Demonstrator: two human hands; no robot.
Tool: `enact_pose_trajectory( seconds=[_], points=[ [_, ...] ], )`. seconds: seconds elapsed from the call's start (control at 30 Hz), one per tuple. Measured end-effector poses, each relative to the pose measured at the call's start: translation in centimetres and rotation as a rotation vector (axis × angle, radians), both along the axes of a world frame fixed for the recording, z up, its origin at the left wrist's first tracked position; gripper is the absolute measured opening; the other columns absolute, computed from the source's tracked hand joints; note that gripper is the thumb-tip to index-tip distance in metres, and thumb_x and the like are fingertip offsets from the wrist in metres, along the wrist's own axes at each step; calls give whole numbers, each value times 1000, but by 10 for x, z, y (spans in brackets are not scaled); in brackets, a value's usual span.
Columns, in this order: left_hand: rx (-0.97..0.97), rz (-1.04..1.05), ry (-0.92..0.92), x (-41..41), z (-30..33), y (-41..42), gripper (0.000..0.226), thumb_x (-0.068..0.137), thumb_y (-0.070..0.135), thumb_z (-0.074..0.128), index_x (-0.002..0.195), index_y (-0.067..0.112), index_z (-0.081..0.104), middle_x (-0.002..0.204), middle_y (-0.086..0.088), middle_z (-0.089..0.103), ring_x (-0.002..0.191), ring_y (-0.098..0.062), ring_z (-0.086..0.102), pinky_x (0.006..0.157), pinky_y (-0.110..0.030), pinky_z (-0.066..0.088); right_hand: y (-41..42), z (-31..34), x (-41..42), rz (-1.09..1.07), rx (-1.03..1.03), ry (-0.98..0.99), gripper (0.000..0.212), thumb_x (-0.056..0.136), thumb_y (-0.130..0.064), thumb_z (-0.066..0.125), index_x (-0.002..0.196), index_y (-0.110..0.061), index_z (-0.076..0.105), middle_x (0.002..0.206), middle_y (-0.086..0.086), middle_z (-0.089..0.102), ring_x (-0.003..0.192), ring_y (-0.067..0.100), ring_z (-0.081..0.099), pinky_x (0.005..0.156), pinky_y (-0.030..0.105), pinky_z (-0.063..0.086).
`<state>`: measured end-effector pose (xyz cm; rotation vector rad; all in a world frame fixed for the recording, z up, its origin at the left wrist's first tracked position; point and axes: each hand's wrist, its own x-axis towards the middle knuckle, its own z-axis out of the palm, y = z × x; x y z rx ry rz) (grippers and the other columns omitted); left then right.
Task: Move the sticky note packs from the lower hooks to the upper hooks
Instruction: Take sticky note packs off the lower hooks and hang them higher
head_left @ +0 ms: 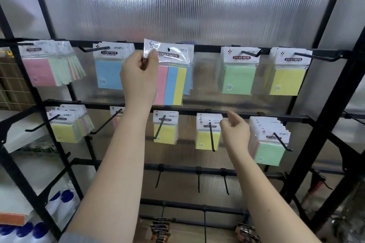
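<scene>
At the upper rail (207,48) of the black display rack, the left hand (139,77) pinches the top left corner of a striped sticky note pack (171,81), pink, blue and yellow, between thumb and curled fingers. This pack hangs tilted at the rail's middle, between a blue pack (108,74) to its left and a green pack (238,79) to its right; whether it sits on a hook I cannot tell. Below the upper rail, on the lower rail (256,115), the right hand (236,129) is relaxed and holds nothing, its fingers loosely bent just beside the white header of a yellow pack (208,139) on a hook. More packs hang on the lower rail's other 4 hooks.
</scene>
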<state>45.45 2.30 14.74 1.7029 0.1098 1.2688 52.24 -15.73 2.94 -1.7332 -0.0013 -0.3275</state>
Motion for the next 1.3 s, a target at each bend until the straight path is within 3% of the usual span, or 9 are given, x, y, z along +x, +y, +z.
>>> enact_pose_trajectory(
  seconds=[0.1,0.2,0.53,0.7,0.8,0.9,1.07,1.23,1.3],
  points=[
    [-6,-4,-3,6,0,-1,49,94,24,54,57,20,21,53,7,21,48,-7,20,48,-21,15,-1,-13,1,19,10,47,44,90,-8,53,134,-10,51,135,4,55,121,25,55,102,42,45],
    [-27,10,-4,12,1,0,48,92,24,54,57,19,21,53,6,22,50,-8,18,51,-25,16,-3,-19,2,25,-18,80,42,91,-8,53,133,-9,53,133,3,56,123,19,52,102,29,41],
    [-35,34,126,41,-7,6,48,95,32,52,59,19,24,55,6,26,51,-9,21,50,-25,20,-5,-31,20,52,-97,168,44,93,-8,49,136,-8,50,136,6,54,126,18,50,86,17,38],
    [-132,29,193,71,-6,15,44,90,39,58,60,19,32,59,7,37,55,-15,31,57,-31,34,-2,-41,36,58,-130,202,44,91,-10,48,135,-13,52,131,6,59,105,17,58,72,21,44],
    [-117,76,206,80,-3,14,43,89,36,60,60,20,33,58,7,37,54,-13,31,51,-28,25,-2,-43,41,56,-148,224,44,94,-9,48,138,-8,47,134,6,55,103,18,59,77,22,44],
    [-113,114,189,83,-2,11,38,89,33,61,61,23,37,65,7,43,54,-7,34,44,-17,25,-2,-50,46,64,-174,215,38,94,-10,47,132,-11,55,119,3,64,81,13,60,57,20,43],
    [-105,176,147,86,-8,15,23,86,38,63,83,19,50,92,-4,57,73,-15,48,55,-22,35,0,-58,53,41,-150,255,42,92,-14,48,133,-13,53,127,3,62,109,20,59,90,35,51],
    [-95,242,210,74,-14,11,20,93,37,53,98,18,57,102,2,59,68,2,51,52,-11,31,3,-59,55,24,-97,252,40,92,-12,48,132,-9,54,127,8,62,110,22,59,86,29,45],
    [-107,231,222,69,-20,10,12,92,32,52,94,20,55,101,2,60,70,1,51,59,-15,33,5,-59,56,2,-79,253,41,93,-11,49,134,-7,51,130,7,59,117,24,56,89,27,42]
  ],
)
